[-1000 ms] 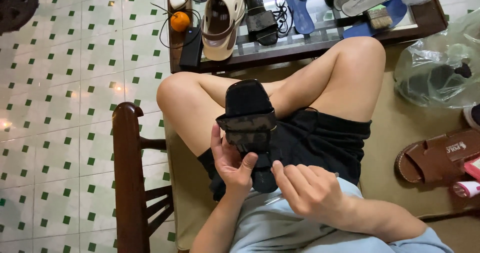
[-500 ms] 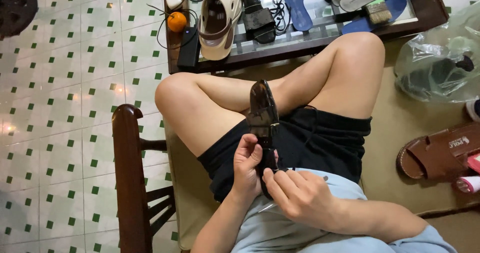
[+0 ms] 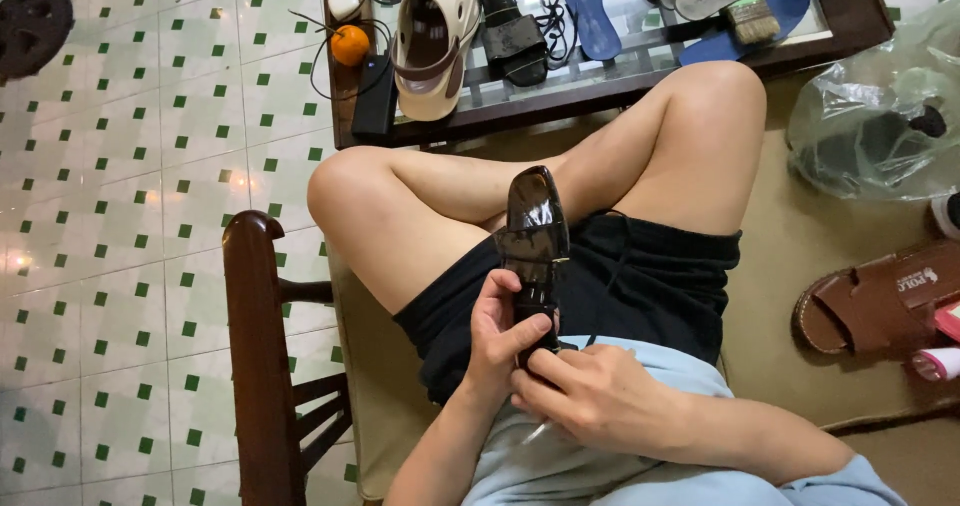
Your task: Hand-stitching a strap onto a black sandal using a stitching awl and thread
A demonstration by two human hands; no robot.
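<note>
Turned edge-on since earlier, the shoe [image 3: 535, 251] stands upright; your left hand [image 3: 497, 336] grips it, your right hand [image 3: 590, 401] pinching its heel.

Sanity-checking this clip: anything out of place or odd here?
Yes: footwear sits on the glass-topped table among other items: a cream clog, black sandal and blue insoles, beside an orange. The black shoe is held in both hands, left hand and right hand, tipped on its side.

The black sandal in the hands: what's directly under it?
Under the black sandal lie the black shorts and crossed bare legs. Left hand and right hand grip its near end, covering that part and whatever is beneath it.
</note>
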